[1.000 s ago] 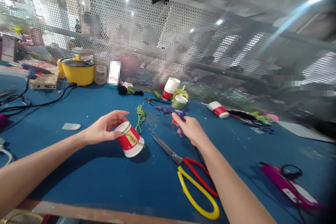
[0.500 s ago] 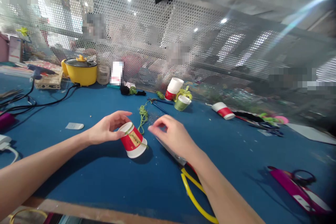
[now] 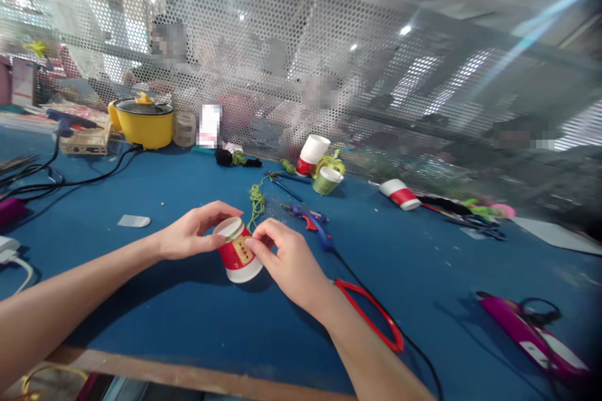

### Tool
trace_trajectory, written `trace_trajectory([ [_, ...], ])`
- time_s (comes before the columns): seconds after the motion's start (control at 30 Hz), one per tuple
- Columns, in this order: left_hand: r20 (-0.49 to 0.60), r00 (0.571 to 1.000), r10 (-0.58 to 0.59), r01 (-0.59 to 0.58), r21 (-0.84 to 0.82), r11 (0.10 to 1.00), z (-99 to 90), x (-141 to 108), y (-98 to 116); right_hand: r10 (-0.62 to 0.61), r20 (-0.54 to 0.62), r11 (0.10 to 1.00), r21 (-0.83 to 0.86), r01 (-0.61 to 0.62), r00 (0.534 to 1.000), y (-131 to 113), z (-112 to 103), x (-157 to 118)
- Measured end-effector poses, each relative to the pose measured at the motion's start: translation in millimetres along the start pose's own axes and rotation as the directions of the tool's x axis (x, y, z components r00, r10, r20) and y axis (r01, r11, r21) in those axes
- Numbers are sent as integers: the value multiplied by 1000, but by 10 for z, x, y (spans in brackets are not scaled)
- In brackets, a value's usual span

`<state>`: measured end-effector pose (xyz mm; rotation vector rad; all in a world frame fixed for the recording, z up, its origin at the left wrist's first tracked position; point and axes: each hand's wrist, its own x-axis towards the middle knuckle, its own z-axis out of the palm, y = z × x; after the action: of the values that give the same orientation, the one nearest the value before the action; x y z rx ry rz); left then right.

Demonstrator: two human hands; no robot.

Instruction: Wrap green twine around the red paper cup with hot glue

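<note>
A red and white paper cup [image 3: 239,266] stands upside down at the front of the table, leaning slightly. My left hand [image 3: 195,235] grips it near its raised base, thumb in front and fingers behind. A strand of green yarn lies around the cup just under that base. My right hand [image 3: 286,266] pinches at the cup's right side; what is between thumb and finger is hidden. Behind the cup trails loose green yarn [image 3: 256,203]. A blue glue gun [image 3: 320,229] lies beyond my right hand. A red loop handle [image 3: 371,316] shows beside my right forearm, its other end hidden.
Farther back are stacked paper cups [image 3: 314,153], a green-wrapped cup [image 3: 328,182] and a tipped cup [image 3: 399,194]. A yellow pot [image 3: 143,125] and another glue gun [image 3: 70,120] stand at the left. A purple case [image 3: 531,335] lies right; a perforated screen [image 3: 263,62] borders the table.
My right hand has moved left onto the cup's side. The blue glue gun and its cord have come into view. A yellow handle and metal blade by my right arm no longer show.
</note>
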<state>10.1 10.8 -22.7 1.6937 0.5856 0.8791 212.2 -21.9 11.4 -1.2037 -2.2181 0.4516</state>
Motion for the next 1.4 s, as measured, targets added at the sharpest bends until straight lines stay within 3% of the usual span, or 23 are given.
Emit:
trace_trajectory([
  [0.3, -31, 999, 29, -25, 106, 994, 58, 3, -10, -19, -38, 998, 54, 21, 999, -2, -18, 6],
  [0.8, 21, 999, -29, 29, -48, 998, 44, -1, -19, -75, -89, 997, 2, 75, 993, 74, 23, 109],
  [1.0, 43, 999, -32, 39, -176, 984, 44, -4, -55, -57, -84, 996, 60, 62, 995, 85, 58, 112],
  [1.4, 31, 999, -30, 36, -208, 978, 45, 3, -41, -6, -70, 993, 114, 14, 998, 113, 75, 111],
])
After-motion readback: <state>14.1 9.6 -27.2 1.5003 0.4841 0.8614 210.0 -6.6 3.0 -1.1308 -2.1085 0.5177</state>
